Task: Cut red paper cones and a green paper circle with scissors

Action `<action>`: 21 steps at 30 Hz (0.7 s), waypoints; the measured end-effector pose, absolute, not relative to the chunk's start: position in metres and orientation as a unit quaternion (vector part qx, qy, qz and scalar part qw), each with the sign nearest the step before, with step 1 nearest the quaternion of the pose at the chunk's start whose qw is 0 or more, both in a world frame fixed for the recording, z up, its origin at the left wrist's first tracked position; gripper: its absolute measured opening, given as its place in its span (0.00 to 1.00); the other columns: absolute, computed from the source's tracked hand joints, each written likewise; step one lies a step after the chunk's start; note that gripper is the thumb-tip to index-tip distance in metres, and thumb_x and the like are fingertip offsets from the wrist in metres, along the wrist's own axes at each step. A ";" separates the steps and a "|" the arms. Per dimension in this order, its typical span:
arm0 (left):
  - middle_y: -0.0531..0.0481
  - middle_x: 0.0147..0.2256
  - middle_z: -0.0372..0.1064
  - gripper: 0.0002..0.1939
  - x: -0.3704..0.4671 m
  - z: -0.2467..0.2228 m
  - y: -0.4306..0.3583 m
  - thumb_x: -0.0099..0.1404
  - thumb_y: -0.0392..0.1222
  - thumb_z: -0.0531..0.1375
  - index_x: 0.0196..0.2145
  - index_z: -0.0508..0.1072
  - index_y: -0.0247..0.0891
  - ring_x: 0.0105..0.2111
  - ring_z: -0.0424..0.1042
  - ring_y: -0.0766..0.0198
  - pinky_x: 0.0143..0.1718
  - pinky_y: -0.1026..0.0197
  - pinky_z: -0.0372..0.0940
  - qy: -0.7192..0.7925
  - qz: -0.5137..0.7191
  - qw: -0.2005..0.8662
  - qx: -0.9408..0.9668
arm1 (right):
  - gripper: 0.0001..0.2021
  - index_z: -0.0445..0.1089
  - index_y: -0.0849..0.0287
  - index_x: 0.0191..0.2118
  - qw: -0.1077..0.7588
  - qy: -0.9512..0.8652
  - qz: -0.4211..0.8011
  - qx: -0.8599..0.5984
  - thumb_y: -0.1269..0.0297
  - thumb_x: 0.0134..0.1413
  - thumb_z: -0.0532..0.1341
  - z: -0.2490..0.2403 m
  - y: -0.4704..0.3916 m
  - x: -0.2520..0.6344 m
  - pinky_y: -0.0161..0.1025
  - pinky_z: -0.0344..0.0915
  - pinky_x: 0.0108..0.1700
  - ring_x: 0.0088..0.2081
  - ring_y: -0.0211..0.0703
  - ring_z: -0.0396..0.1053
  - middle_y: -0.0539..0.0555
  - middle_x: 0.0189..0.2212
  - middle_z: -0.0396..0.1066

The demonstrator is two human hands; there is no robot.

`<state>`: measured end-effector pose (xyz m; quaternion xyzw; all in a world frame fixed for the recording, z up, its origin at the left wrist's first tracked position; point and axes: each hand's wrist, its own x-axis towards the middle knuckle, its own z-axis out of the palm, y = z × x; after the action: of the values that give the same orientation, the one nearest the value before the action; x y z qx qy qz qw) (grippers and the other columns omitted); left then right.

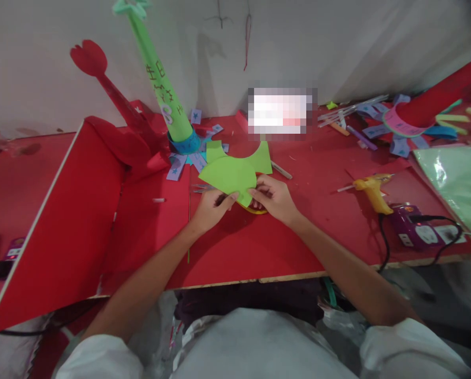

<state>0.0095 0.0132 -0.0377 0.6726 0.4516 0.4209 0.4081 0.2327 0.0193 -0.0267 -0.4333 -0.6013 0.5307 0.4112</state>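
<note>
Pinching a light-green cutout (232, 175) by its near edge with the left hand (214, 208) and right hand (277, 199), pressing with thumbs on top, above a red tabletop (227, 258). Cannot tell whether also holding the yellow loop (257, 211) just under the right fingers. See a pen (282, 169) just beyond the right hand, and a second green piece (264, 159) behind the cutout, partly covered by it. Farther beyond the grip, to the left, see a tilted green cone (160, 79) in a blue band (185, 142).
</note>
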 end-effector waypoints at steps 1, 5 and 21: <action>0.54 0.17 0.63 0.33 0.010 -0.039 0.013 0.70 0.69 0.66 0.20 0.69 0.39 0.19 0.60 0.68 0.25 0.61 0.51 0.449 0.417 0.413 0.674 | 0.28 0.66 0.50 0.35 0.411 -0.602 0.531 -0.432 0.31 0.55 0.73 -0.027 0.019 0.232 0.42 0.70 0.29 0.23 0.43 0.70 0.47 0.23 0.72; 0.54 0.17 0.63 0.34 0.010 -0.042 0.014 0.71 0.68 0.65 0.20 0.69 0.39 0.18 0.60 0.68 0.25 0.61 0.52 0.445 0.409 0.424 0.675 | 0.29 0.65 0.50 0.35 0.412 -0.609 0.525 -0.428 0.28 0.55 0.71 -0.027 0.019 0.232 0.43 0.70 0.29 0.23 0.43 0.69 0.47 0.23 0.70; 0.55 0.21 0.64 0.32 0.013 -0.029 0.005 0.72 0.73 0.62 0.31 0.74 0.40 0.21 0.62 0.67 0.27 0.61 0.62 0.389 0.353 0.506 0.684 | 0.22 0.76 0.53 0.45 0.447 -0.640 0.452 -0.432 0.37 0.66 0.65 -0.034 0.022 0.236 0.43 0.65 0.34 0.31 0.45 0.68 0.52 0.31 0.73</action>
<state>0.0133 0.0051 -0.0285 0.6841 0.3893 0.3531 0.5057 0.2362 0.0217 -0.0338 -0.4318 -0.6400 0.4520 0.4467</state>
